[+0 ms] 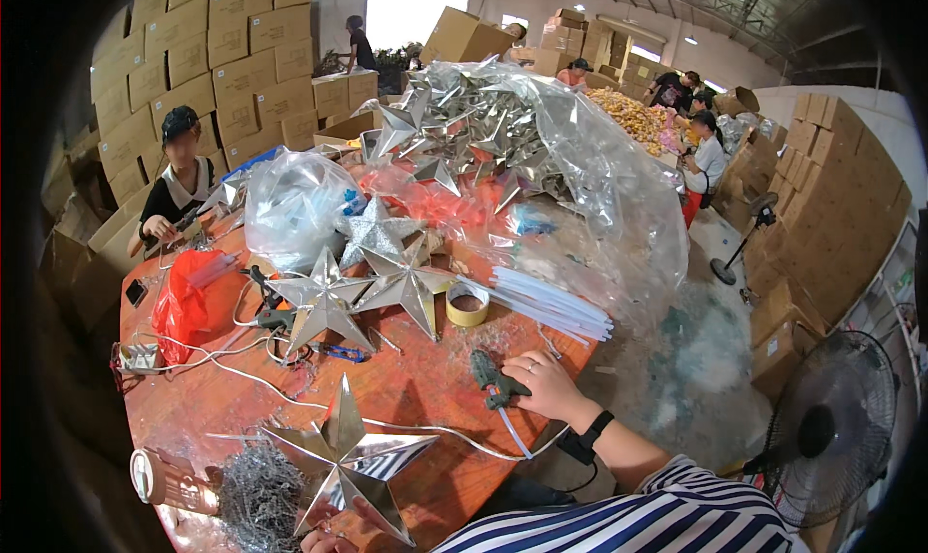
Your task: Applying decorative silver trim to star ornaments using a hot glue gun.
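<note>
My right hand (546, 387) is closed round the back part of a dark green glue gun (491, 377) lying on the red-brown table. A whitish glue stick (515, 433) sticks out behind the gun. My left hand (329, 543), partly cut off by the lower edge, has its fingers at the bottom of a large shiny silver star (353, 456). A tangle of silver wire tinsel (259, 495) lies left of that star. Farther in are two more silver stars (324, 302), (404, 287) and a glittery one (375, 232).
A yellow tape roll (468, 304) and white glue sticks (551, 304) lie beyond my right hand. A white cable (416, 425) crosses the table. A brown cup (174, 480), red bag (188, 306) and star heap (483, 118) surround it. A fan (822, 427) stands right; a co-worker (179, 181) sits left.
</note>
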`<action>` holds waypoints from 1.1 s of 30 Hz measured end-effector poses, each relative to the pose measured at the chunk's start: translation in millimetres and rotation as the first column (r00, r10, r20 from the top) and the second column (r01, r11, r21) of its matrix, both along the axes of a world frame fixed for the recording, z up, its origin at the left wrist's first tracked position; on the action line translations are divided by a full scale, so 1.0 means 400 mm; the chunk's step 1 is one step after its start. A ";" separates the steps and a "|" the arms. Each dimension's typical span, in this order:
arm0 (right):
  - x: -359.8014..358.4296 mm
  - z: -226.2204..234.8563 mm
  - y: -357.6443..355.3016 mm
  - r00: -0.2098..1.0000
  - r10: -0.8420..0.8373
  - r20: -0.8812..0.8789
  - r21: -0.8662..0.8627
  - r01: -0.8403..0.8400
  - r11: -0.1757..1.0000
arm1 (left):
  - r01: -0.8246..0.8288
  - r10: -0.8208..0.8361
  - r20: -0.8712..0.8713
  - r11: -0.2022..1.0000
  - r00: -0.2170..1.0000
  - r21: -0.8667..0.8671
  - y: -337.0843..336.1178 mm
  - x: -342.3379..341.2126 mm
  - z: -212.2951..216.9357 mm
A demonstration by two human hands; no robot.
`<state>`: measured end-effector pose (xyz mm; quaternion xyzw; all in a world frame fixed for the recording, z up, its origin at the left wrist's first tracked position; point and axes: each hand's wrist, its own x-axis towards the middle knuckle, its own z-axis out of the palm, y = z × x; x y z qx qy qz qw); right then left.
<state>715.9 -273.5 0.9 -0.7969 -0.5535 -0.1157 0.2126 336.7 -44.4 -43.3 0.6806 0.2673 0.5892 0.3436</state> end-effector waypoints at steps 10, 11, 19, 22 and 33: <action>-0.002 0.011 -0.010 0.999 0.015 -0.030 0.012 -0.014 1.000 | -0.042 0.050 -0.156 0.998 0.987 0.056 -0.065 -0.001 0.001; -0.002 0.011 -0.011 1.000 0.012 -0.026 0.001 -0.012 1.000 | -0.126 0.125 -0.197 0.992 0.972 0.004 -0.071 0.000 0.007; 0.001 0.013 -0.008 0.999 0.032 -0.036 -0.012 -0.032 0.999 | -0.316 0.264 -0.330 0.942 0.906 -0.114 -0.117 0.030 0.076; 0.003 0.010 -0.012 0.999 0.026 -0.043 -0.011 -0.026 1.000 | -0.274 0.226 -0.285 0.952 0.931 -0.139 -0.105 0.026 0.063; 0.001 0.010 -0.008 0.999 0.024 -0.034 -0.004 -0.024 1.000 | -0.118 0.108 -0.080 0.983 0.991 -0.140 -0.095 0.016 0.040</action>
